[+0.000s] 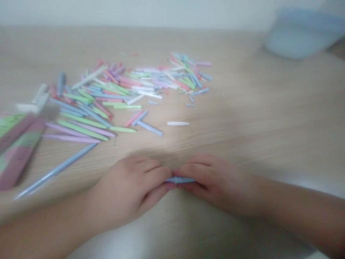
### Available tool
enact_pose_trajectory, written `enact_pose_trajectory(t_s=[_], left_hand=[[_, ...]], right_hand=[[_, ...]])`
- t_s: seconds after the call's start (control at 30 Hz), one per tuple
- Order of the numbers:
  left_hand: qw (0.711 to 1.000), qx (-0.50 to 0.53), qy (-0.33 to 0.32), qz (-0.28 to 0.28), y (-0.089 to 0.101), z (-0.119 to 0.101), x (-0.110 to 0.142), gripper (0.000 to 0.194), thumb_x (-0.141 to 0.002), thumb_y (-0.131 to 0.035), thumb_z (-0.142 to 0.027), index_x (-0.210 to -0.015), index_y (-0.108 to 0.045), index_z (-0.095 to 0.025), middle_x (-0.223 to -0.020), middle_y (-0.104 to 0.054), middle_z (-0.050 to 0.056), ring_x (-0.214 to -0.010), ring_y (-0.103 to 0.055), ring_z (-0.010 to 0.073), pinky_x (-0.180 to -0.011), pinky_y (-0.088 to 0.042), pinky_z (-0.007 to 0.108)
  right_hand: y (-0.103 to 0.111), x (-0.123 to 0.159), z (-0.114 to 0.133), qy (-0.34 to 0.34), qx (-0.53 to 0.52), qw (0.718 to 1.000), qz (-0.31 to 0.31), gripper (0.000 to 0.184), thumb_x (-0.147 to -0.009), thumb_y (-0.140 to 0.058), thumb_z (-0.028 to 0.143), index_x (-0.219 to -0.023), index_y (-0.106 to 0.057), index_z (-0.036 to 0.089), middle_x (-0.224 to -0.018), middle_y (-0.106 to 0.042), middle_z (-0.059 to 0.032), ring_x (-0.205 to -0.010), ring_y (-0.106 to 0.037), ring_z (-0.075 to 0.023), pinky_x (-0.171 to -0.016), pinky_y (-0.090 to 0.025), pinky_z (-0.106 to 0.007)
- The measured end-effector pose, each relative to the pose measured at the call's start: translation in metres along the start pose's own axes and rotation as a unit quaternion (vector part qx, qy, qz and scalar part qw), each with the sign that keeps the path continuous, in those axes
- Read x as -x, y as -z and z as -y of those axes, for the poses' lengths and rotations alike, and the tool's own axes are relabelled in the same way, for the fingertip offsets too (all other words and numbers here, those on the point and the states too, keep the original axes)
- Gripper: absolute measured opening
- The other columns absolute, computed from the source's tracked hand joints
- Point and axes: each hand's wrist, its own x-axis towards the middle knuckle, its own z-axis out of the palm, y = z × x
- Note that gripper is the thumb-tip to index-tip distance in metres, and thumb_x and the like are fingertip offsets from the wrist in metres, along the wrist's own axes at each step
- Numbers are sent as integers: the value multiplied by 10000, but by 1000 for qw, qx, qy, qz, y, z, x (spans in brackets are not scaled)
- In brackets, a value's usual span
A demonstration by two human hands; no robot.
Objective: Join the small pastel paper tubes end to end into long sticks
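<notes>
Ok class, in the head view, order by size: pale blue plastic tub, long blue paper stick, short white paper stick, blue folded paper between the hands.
1. Pale blue plastic tub
2. Long blue paper stick
3. Short white paper stick and blue folded paper, partly hidden: these look alike, so unranked.

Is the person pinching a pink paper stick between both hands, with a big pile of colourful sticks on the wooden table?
Not quite: the head view shows that the paper stick pinched between the left hand and the right hand is pale blue, not pink. The rest is right: a big pile of colourful sticks lies on the wooden table.
</notes>
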Motion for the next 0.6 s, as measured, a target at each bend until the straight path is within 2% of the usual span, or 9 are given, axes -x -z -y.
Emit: enact_pose_trajectory(t_s=[0.1,0.23,0.4,0.6], left_hand=[[1000,0,6,-16,0,-1,0,165,-1066,-545,-306,-1105,-684,-227,-881,-727,19,-819,-691,212,-735,-497,358],[1000,-9,4,-17,1,-3,-2,140,-1026,-557,-264,-1023,-687,-213,-815,-700,13,-759,-670,207,-679,-466,353],[1000,-10,-10,-27,2,-4,-3,130,-978,-569,-199,-1002,-697,-211,-780,-671,6,-725,-640,196,-671,-441,352],[999,-14,-14,-50,1,-3,-3,177,-977,-581,-192,-1104,-702,-220,-844,-691,15,-761,-656,201,-699,-461,359]], right_hand=[[0,0,2,-1,-12,1000,-6,198,-1043,-636,363,-1149,-742,234,-1058,-764,-61,-992,-715,-240,-884,-559,-356],[0,1,1,-9,-13,1000,9,186,-1069,-585,349,-1068,-720,221,-991,-748,-60,-941,-707,-230,-833,-545,-347],[-2,1,-2,-23,-11,999,-23,178,-1045,-646,353,-932,-659,216,-875,-701,-24,-795,-650,-190,-712,-493,-314],[-8,1,-7,36,-28,996,-78,215,-1041,-656,362,-888,-620,216,-828,-657,1,-733,-610,-166,-660,-463,-291]])
